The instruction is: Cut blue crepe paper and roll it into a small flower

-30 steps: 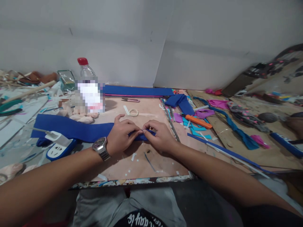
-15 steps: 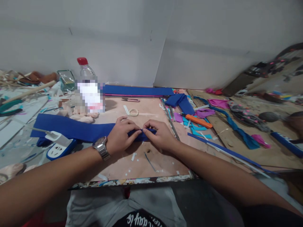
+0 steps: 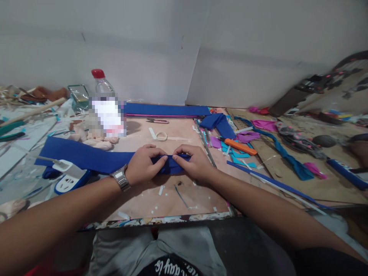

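Observation:
A long blue fabric strip (image 3: 94,155) runs from the left side of the board to both my hands. Near its right end, my left hand (image 3: 145,163) pinches it between thumb and fingers. My right hand (image 3: 192,163) grips the same strip just to the right, its thumb pressed on the cloth. Between the two thumbs the fabric looks folded or gathered; the fingertips behind it are hidden. Beyond my hands lie a small pale ring (image 3: 161,136), which looks like a roll of tape, and a pair of thread snips (image 3: 157,121).
A power strip (image 3: 71,180) with a white plug sits by my left forearm. Behind it stands a red-capped bottle (image 3: 99,78), partly blurred. On the right are an orange utility knife (image 3: 240,146), cloth scraps and another folded blue strip (image 3: 220,123). A wall (image 3: 138,50) closes the back.
My left hand has shifted slightly left, away from the right one, so more gathered blue cloth shows between the thumbs. Both hands keep their hold.

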The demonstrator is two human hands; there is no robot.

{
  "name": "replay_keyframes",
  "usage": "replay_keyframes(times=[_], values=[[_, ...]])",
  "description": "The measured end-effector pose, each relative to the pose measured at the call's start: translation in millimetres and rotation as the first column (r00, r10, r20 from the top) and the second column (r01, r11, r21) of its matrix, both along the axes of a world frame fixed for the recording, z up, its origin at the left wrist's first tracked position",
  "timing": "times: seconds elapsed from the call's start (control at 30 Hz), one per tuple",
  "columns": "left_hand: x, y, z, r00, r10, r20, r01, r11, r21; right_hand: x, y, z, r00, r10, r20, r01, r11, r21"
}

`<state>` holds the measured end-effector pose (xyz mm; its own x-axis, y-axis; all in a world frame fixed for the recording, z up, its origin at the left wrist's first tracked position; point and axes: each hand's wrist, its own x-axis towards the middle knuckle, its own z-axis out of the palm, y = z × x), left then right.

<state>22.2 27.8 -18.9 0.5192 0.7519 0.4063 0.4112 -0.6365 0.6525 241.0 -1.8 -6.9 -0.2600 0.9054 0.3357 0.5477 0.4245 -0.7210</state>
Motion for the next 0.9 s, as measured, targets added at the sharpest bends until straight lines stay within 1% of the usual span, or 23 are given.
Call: replay_keyframes(times=[0.17,0.27,0.37,0.5,0.63,0.9], values=[[-2.5,0.9,4.5,0.997,0.040,-0.059,-0.042,0.999,-0.029,1.3,-0.6,2.0,1.000,-0.013,0.003,0.013,1.000,0.023],[-2.5,0.5,5.2,0.998,0.034,-0.052,-0.036,0.999,-0.039,1.3,-0.5,1.0,1.000,0.027,-0.002,-0.027,1.000,-0.008],[-2.1,0.2,4.6,0.999,0.013,-0.029,-0.015,0.997,-0.079,1.1,-0.2,-1.6,0.998,0.055,-0.020,-0.055,0.998,-0.011],[-1.9,0.9,4.3,1.000,-0.023,0.015,0.026,0.983,-0.182,1.6,0.0,-3.6,0.997,0.073,-0.020,-0.072,0.996,0.044],[-2.0,2.3,4.6,0.999,-0.022,0.024,0.027,0.967,-0.254,2.3,-0.4,-2.4,0.995,0.104,0.009,-0.104,0.987,0.126],[-2.3,4.5,2.1,1.000,-0.014,-0.011,0.011,0.968,-0.252,2.3,0.3,-2.3,0.991,0.133,-0.008,-0.130,0.975,0.179]])
